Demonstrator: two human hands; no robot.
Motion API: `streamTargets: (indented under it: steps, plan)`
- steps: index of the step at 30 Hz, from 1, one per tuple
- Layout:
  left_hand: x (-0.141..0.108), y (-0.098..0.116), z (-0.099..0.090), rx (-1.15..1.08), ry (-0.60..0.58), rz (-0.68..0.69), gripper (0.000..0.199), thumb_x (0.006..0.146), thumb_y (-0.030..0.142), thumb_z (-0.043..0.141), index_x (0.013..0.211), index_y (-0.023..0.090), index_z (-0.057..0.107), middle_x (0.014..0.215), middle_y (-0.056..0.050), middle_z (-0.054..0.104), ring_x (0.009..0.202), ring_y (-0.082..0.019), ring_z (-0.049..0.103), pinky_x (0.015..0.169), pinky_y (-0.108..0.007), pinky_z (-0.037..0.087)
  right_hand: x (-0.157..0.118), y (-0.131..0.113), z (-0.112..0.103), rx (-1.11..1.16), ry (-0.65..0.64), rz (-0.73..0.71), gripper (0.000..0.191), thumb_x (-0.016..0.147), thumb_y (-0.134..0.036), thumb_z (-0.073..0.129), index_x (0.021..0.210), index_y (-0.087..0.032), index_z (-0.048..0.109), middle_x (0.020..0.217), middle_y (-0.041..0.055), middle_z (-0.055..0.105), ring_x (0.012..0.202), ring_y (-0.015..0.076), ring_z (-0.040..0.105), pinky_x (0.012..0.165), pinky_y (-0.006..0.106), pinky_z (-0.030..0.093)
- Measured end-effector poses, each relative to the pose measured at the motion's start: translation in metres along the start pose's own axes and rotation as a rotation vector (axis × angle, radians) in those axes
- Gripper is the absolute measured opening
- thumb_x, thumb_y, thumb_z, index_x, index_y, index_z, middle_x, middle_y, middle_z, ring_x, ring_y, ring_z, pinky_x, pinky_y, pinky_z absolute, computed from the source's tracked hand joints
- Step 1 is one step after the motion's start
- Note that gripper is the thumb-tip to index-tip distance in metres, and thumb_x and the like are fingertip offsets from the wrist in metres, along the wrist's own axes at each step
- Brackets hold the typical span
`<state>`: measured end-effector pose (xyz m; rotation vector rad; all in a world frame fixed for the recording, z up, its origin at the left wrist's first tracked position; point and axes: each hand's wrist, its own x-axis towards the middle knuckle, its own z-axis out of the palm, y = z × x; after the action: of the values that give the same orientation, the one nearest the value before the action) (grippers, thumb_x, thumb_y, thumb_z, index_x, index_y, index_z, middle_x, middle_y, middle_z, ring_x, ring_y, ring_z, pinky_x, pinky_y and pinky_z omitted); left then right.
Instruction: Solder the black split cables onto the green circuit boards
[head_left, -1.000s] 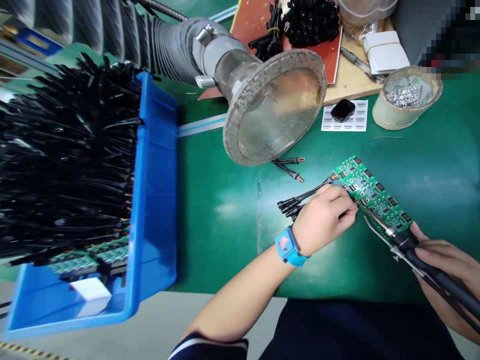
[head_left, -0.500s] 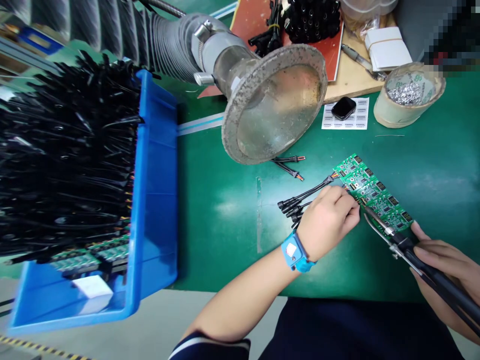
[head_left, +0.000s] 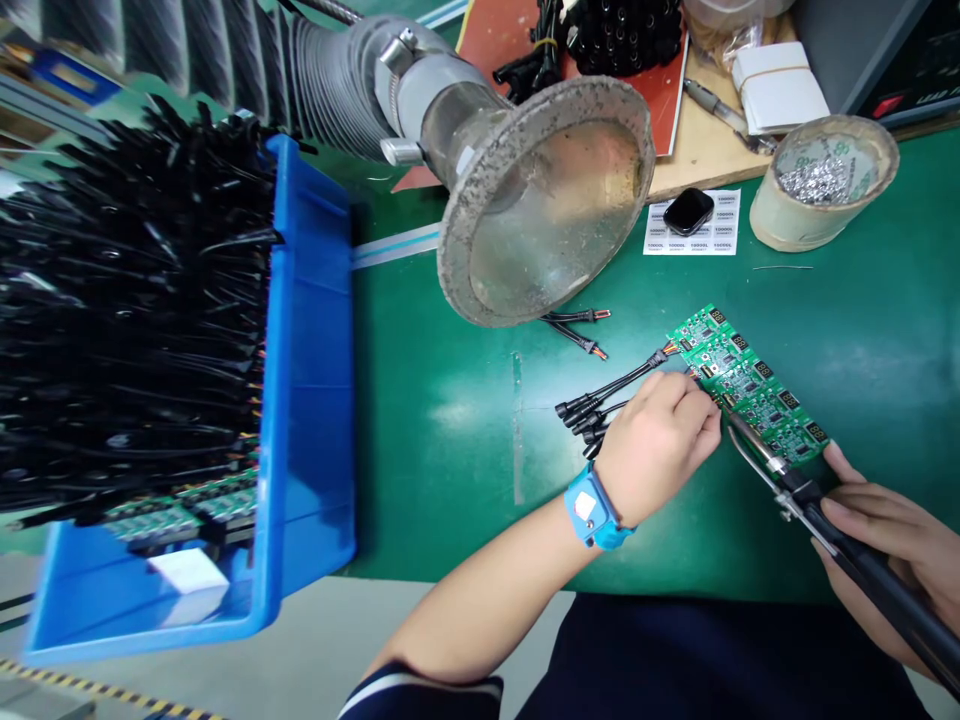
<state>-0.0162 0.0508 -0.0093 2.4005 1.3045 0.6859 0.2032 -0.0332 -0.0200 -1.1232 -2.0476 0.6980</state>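
A green circuit board panel (head_left: pixel 750 385) with several small digit displays lies slantwise on the green table. My left hand (head_left: pixel 664 430), with a blue wrist strap (head_left: pixel 592 505), is closed at the panel's left edge, pinching a cable whose end my fingers hide. Black cables (head_left: pixel 611 392) with plug ends run out from under this hand, one joined by coloured wires to the panel's upper corner. In my right hand (head_left: pixel 885 540) is a soldering iron (head_left: pixel 806 492) with a thin metal feed tube alongside. Its tip reaches the panel's edge beside my left fingertips. One right finger touches the panel's lower corner.
A fume extraction hood (head_left: pixel 551 200) hangs over the table. On the left stands a blue bin (head_left: pixel 315 380) packed with black cables (head_left: pixel 135 320). Two loose cable ends (head_left: pixel 577 325) lie below the hood. A cardboard ring with metal bits (head_left: pixel 795 215) and a label sheet (head_left: pixel 705 240) lie behind.
The right hand and soldering iron have shifted very slightly left. The left hand keeps its place at the panel's edge, and the whole view has moved a little.
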Motion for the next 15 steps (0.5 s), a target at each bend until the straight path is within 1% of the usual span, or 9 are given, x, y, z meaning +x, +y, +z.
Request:
streamTargets:
  steps: [3,4,6,8,10,12,13,15]
  plan:
    - [0.000,0.002,-0.001,0.012,-0.012,-0.015,0.013,0.086,0.019,0.049,0.078,0.014,0.058,0.079,-0.005,0.056,0.078,-0.014,0.053,0.070,-0.027,0.049,-0.004,0.002,-0.001,-0.038,0.025,-0.039,0.054,0.077,-0.006,0.058,0.127,-0.021,0.046,0.108,0.0045,0.058,0.112,0.0226,0.051,0.105,0.043,0.041]
    - [0.001,0.002,-0.001,0.012,-0.015,-0.020,0.013,0.086,0.019,0.049,0.078,0.014,0.059,0.079,-0.005,0.057,0.078,-0.014,0.053,0.070,-0.028,0.049,-0.007,0.004,-0.002,-0.029,0.038,-0.032,0.055,0.076,-0.005,0.058,0.127,-0.021,0.046,0.109,0.0049,0.058,0.110,0.0235,0.053,0.103,0.043,0.043]
    - [0.001,0.002,-0.001,0.006,-0.017,-0.027,0.013,0.086,0.018,0.049,0.079,0.014,0.059,0.080,-0.006,0.057,0.079,-0.015,0.053,0.070,-0.028,0.049,-0.014,0.008,-0.005,0.021,0.035,-0.001,0.053,0.075,-0.004,0.056,0.124,-0.022,0.049,0.111,0.0057,0.058,0.108,0.0254,0.054,0.097,0.041,0.050]
    - [0.001,0.003,-0.002,-0.001,-0.016,-0.030,0.013,0.085,0.018,0.049,0.079,0.013,0.059,0.080,-0.006,0.057,0.079,-0.015,0.053,0.070,-0.027,0.049,-0.019,0.011,-0.007,0.061,0.019,0.034,0.050,0.075,-0.004,0.054,0.122,-0.022,0.051,0.112,0.0060,0.058,0.109,0.0265,0.053,0.092,0.039,0.053]
    - [0.001,0.003,-0.002,-0.004,-0.014,-0.031,0.013,0.085,0.017,0.049,0.078,0.013,0.060,0.080,-0.006,0.057,0.079,-0.015,0.053,0.070,-0.027,0.049,-0.020,0.012,-0.007,0.040,0.020,0.035,0.051,0.074,-0.002,0.054,0.121,-0.023,0.051,0.111,0.0050,0.058,0.110,0.0243,0.053,0.093,0.035,0.052]
    - [0.001,0.003,-0.002,-0.002,-0.012,-0.034,0.014,0.085,0.018,0.049,0.078,0.012,0.060,0.080,-0.006,0.057,0.079,-0.015,0.054,0.071,-0.027,0.049,-0.016,0.009,-0.006,0.007,0.022,0.004,0.053,0.073,0.000,0.056,0.121,-0.021,0.051,0.110,0.0046,0.058,0.110,0.0211,0.053,0.098,0.030,0.048]
    - [0.001,0.003,-0.002,-0.001,-0.012,-0.036,0.014,0.085,0.018,0.049,0.079,0.012,0.060,0.080,-0.006,0.057,0.079,-0.015,0.054,0.071,-0.027,0.049,-0.013,0.006,-0.005,-0.005,0.030,-0.011,0.053,0.072,0.000,0.057,0.121,-0.019,0.051,0.109,0.0051,0.058,0.109,0.0204,0.053,0.100,0.029,0.046]
    - [0.001,0.003,-0.002,0.001,-0.013,-0.037,0.014,0.086,0.019,0.049,0.079,0.013,0.060,0.080,-0.006,0.057,0.080,-0.015,0.054,0.072,-0.028,0.049,-0.006,0.001,-0.003,-0.020,0.058,-0.009,0.052,0.073,-0.002,0.059,0.121,-0.017,0.049,0.109,0.0061,0.057,0.106,0.0205,0.055,0.102,0.033,0.044]
